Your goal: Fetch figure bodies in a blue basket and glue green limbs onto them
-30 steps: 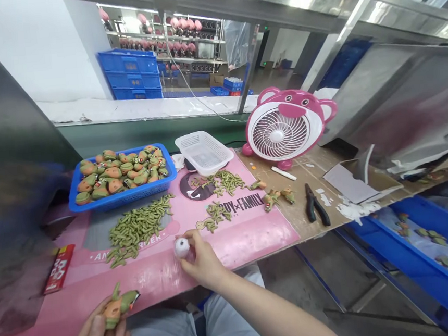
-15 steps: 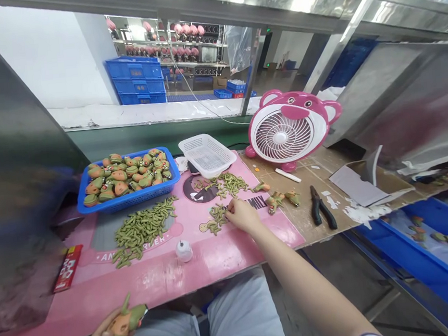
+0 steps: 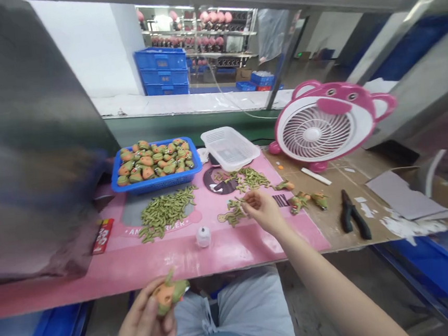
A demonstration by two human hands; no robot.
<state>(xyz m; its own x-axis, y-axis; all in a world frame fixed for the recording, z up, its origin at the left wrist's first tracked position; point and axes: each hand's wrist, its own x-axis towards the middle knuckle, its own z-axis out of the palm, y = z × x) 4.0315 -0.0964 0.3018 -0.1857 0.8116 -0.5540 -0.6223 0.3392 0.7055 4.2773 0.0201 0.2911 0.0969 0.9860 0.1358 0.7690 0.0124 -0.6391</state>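
Near the left edge of the surface (image 3: 81, 285) lies a red packet (image 3: 99, 236) with white lettering too small to read; the surface here is covered by a pink mat (image 3: 231, 246) printed in white, where "ER" shows at the end of a word half hidden under a heap of green pieces (image 3: 167, 212); behind that heap, toward the far edge, stands a blue basket (image 3: 155, 183) piled with orange-and-green toy figures (image 3: 155, 162); below the near edge the left hand (image 3: 144, 329) is closed around one orange-and-green toy figure (image 3: 168, 293), thumb and fingers wrapped about it, held off the surface above the person's lap; on the mat near the near edge stands a small white bottle (image 3: 203, 236), apart from both hands; behind it, at the far edge, a white mesh tray (image 3: 230, 147) sits just beside the blue basket; between tray and right hand lie two smaller scatters of green pieces (image 3: 244, 177); the right hand (image 3: 262, 210) rests over the nearer scatter, fingertips narrowed and pinched on a small green piece (image 3: 244, 200); just right of it a black barcode (image 3: 280, 200) is printed on the mat; on the bare cardboard beyond the mat's right edge lie three loose toy figures (image 3: 305, 200), then black pliers (image 3: 353, 219); at the far right corner stands a pink bear-faced fan (image 3: 322, 128).
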